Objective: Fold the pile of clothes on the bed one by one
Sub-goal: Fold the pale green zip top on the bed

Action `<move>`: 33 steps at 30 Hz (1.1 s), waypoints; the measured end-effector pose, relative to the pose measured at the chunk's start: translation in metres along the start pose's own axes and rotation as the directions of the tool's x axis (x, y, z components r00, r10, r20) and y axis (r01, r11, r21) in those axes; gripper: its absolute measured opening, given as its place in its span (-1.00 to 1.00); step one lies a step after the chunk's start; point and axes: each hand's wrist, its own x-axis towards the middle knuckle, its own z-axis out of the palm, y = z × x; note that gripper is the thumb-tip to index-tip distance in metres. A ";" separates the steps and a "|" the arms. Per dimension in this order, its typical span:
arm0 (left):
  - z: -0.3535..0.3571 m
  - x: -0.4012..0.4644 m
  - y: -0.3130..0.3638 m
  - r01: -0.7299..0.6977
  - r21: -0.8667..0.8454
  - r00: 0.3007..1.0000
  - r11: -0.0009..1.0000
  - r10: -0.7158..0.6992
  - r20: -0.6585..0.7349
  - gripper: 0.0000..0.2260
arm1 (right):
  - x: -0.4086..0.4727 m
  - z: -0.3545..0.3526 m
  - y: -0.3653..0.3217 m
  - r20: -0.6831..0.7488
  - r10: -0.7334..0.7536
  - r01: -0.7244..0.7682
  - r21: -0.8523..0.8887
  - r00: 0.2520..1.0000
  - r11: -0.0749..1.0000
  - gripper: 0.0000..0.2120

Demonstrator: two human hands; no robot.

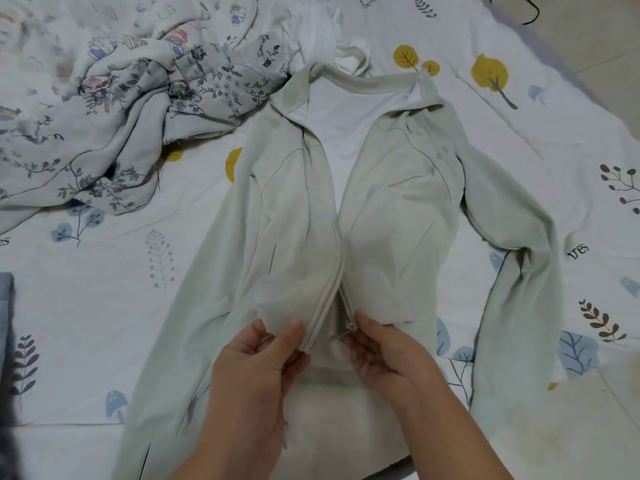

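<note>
both grips (254,353) (382,351) on soft jacket hem (320,327)

A bedroom at home – leaf-print bedsheet (104,306), crumpled floral clothes (104,133), tiled floor (606,46) beside it

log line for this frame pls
stage: zipper alignment | jacket: flat on bed sheet, unzipped | left hand: pinches left zipper edge | right hand: pinches right zipper end

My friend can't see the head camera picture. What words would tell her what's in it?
Two hands, left hand and right hand, pinch the zipper edges of a pale green jacket spread on a leaf-print bedsheet. A crumpled floral garment lies beside it.
</note>
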 end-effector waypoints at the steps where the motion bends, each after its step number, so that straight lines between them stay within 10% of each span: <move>1: 0.001 0.000 0.000 -0.002 -0.010 1.000 1.000 0.002 0.014 -0.77 | -0.008 0.000 -0.001 0.073 0.006 -0.007 0.010 0.997 1.000 -0.90; 5: 0.009 -0.004 0.003 -0.011 -0.071 0.994 0.997 0.018 0.104 -0.78 | -0.037 0.002 -0.006 0.219 -0.013 0.023 -0.044 0.976 0.999 -0.86; 12: 0.013 -0.003 0.005 -0.043 -0.101 0.995 0.994 0.052 0.088 -0.77 | -0.011 -0.003 -0.002 -0.074 -0.020 0.008 -0.160 0.997 0.987 -0.88; 23: 0.002 0.003 -0.004 -0.078 -0.064 0.995 0.995 0.081 0.054 -0.79 | 0.022 0.005 0.015 -0.111 0.062 -0.057 0.047 0.992 0.997 -0.87; 28: 0.003 0.003 -0.002 -0.075 -0.094 0.996 0.993 0.079 0.044 -0.77 | 0.007 -0.001 0.007 0.072 0.109 -0.120 0.158 0.991 0.980 -0.70; 31: 0.007 0.001 -0.002 -0.056 -0.110 0.996 0.992 0.064 0.065 -0.78 | -0.012 -0.002 0.001 0.201 0.111 -0.156 0.224 0.973 0.962 -0.95; 33: 0.011 -0.001 -0.004 -0.036 -0.121 0.995 0.992 0.046 0.088 -0.76 | -0.021 -0.004 -0.001 0.332 0.088 -0.172 0.233 0.939 0.957 -0.63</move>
